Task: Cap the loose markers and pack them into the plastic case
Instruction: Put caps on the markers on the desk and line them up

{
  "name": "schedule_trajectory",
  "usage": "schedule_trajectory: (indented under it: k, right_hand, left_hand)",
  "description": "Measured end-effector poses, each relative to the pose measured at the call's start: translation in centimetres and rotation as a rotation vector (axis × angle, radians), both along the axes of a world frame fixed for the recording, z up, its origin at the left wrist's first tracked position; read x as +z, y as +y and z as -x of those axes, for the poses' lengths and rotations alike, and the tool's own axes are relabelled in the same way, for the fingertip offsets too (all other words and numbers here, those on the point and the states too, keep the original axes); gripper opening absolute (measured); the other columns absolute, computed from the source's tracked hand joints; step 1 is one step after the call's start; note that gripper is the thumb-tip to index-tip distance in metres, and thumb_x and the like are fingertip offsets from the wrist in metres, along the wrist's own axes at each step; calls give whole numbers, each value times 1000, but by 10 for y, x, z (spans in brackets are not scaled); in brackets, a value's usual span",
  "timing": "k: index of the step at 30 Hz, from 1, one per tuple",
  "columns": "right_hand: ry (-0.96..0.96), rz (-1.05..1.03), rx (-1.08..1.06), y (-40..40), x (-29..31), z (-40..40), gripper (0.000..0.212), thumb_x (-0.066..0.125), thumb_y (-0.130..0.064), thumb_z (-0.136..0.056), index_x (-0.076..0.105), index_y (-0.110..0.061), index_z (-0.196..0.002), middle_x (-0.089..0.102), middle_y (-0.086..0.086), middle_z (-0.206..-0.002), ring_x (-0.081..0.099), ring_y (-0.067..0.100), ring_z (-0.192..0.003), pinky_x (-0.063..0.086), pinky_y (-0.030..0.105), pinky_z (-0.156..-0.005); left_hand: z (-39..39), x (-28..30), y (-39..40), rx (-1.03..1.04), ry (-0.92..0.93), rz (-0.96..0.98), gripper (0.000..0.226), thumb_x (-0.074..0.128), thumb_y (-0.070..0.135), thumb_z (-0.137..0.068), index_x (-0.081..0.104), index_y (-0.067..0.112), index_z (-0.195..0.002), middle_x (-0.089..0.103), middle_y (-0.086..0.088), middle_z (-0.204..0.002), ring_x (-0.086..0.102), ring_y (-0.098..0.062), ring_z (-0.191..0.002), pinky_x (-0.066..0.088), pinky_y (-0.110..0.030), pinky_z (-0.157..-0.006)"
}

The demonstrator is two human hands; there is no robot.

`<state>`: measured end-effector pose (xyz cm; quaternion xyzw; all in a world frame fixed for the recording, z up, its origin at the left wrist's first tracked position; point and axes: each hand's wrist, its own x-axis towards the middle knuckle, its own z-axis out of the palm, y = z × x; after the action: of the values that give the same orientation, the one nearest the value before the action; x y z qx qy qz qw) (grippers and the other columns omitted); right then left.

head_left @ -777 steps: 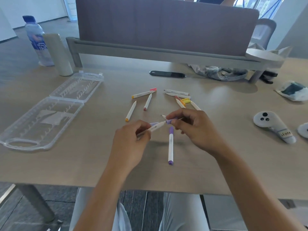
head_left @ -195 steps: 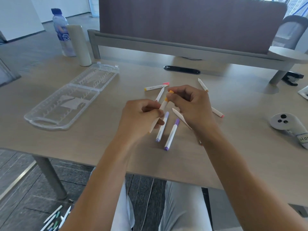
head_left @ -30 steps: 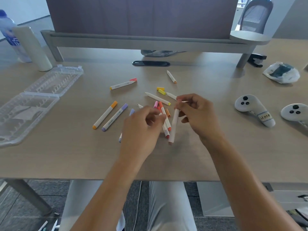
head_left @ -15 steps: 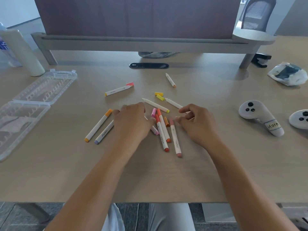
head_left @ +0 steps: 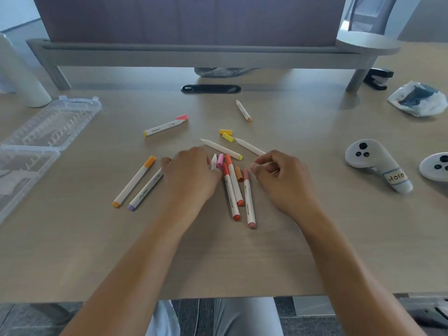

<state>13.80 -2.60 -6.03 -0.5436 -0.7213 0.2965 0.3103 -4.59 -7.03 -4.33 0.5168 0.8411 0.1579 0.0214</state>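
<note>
Far left on the table (head_left: 72,251), the clear plastic case (head_left: 36,146) lies open. Right of the case lie an orange-capped marker (head_left: 134,181) and a purple-capped marker (head_left: 145,190). Next comes the left hand (head_left: 191,175), palm down, fingers pressed together over the pile. The capped red markers (head_left: 234,187) lie further right of the case. The right hand (head_left: 281,178) pinches something I cannot make out.

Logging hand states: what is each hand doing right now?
Left hand: palm down over the markers; grip hidden, cannot tell.
Right hand: fingers curled, nothing visibly held.
</note>
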Motion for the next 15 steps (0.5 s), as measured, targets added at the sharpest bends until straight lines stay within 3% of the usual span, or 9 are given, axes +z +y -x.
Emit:
schedule_trajectory:
  k: [5,8,11,13,15]
  right_hand:
    - [20,-21,-16,-1,-3,1,8,70,-34,-96,74,-31,-100,66,-15,-81,62,2,-81,46,22,-67]
    - [21,-29,3,-2,0,6,6,72,-31,-95,75,-31,-101,69,-15,-85,64,4,-83,53,25,-73]
    - [-19,-51,45,2,6,16,10,74,-28,-92,76,-30,-102,71,-13,-85,66,6,-81,55,28,-72]
    - [-65,-48,83,7,11,25,14,76,-30,-89,76,-30,-103,71,-12,-86,65,7,-81,51,29,-70]
    - [-140,-40,116,13,15,38,13,79,-34,-86,75,-33,-99,70,-12,-88,65,8,-82,51,30,-73]
  left_hand:
    - [2,5,-8,31,-105,-156,19,66,43,-92,70,28,-103,72,7,-98,60,-20,-99,38,-42,-97]
    - [7,8,-15,47,-247,-278,16,69,34,-89,74,26,-101,74,5,-92,66,-21,-97,49,-42,-93]
    - [13,15,-24,80,-438,-406,19,71,26,-86,77,22,-103,75,5,-92,67,-12,-86,51,-24,-74]
    - [19,18,-31,86,-554,-446,19,70,20,-86,78,20,-104,74,7,-90,66,-6,-80,43,-12,-68]
    - [24,19,-39,89,-647,-477,16,71,18,-85,79,22,-99,73,13,-85,67,-2,-78,43,-8,-65]
